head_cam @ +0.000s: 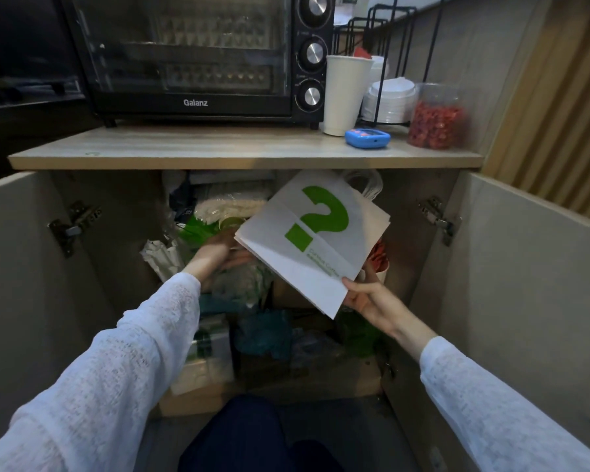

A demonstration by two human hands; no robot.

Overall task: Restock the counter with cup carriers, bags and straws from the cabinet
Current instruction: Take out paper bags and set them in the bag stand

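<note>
My right hand (365,296) grips a flat stack of white paper bags (307,240) with a green question mark printed on them, held tilted in front of the open cabinet (491,253). The bags' white handles (365,185) point up toward the counter's edge. My left hand (215,257) reaches into the cabinet just left of the stack, its fingers partly hidden behind the bags, among plastic-wrapped packs (232,206). I cannot tell whether it grasps anything. The wooden counter (218,148) lies above the cabinet.
A black Galanz oven (195,56) stands on the counter, with a white paper cup (344,93), a blue timer (367,137), stacked lids (389,100) in a wire rack and a jar of red pieces (436,117) to its right. Both cabinet doors stand open.
</note>
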